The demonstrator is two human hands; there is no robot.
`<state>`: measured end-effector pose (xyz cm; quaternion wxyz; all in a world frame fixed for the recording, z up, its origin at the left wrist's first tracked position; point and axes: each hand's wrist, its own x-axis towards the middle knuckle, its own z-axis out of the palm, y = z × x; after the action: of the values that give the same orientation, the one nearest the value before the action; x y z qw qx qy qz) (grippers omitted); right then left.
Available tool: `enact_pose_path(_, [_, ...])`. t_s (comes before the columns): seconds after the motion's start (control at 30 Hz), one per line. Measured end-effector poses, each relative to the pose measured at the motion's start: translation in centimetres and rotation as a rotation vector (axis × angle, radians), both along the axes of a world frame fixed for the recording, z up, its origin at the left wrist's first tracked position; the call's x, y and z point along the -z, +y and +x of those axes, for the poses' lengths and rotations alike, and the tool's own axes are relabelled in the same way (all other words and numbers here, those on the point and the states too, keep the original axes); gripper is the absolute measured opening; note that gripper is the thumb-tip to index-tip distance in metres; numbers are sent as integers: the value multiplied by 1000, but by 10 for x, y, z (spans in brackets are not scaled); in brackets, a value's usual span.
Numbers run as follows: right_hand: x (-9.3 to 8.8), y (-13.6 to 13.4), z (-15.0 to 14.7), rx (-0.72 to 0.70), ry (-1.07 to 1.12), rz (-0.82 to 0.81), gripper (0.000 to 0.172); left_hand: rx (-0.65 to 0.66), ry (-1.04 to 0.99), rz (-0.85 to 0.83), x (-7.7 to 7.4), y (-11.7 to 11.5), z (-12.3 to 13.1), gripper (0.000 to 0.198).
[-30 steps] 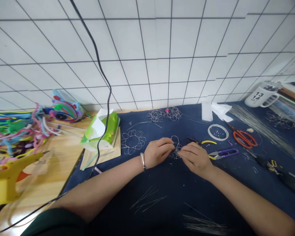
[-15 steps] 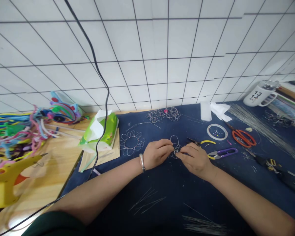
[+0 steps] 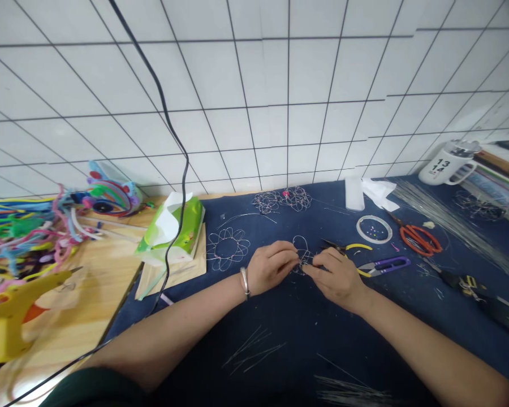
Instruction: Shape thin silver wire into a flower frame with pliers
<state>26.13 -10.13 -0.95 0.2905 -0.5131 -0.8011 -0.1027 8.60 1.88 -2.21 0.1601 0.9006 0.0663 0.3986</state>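
Note:
Between my two hands is a small piece of looped silver wire (image 3: 302,249), with one rounded loop standing up at its top. My left hand (image 3: 272,265), with a silver bangle at the wrist, pinches the wire from the left. From the right, my right hand (image 3: 336,278) has thumb and fingers closed on the same wire. The fingers hide part of it. Left of my left hand lies a flower-shaped wire ring (image 3: 227,249). Yellow-handled pliers (image 3: 358,246) and purple thread snips (image 3: 389,264) rest just beyond my right hand.
At the back lie tangled wire flowers (image 3: 282,200). Orange-handled scissors (image 3: 419,238), a white ring dish (image 3: 374,229) and a mug (image 3: 443,168) are on the right. A tissue pack (image 3: 190,226) and yellow glue gun (image 3: 8,322) stand left. Cut wires (image 3: 348,390) lie in front.
Both hands stay in almost the same place, still holding the wire piece. The fingers have shifted only slightly, and the whole view has moved a little.

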Motion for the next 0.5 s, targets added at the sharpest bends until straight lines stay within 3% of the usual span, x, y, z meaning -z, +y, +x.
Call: enact_pose_path(0.5, [1,-1,-1,-35,11,18,26,29,12,40,-1,0,-1,16])
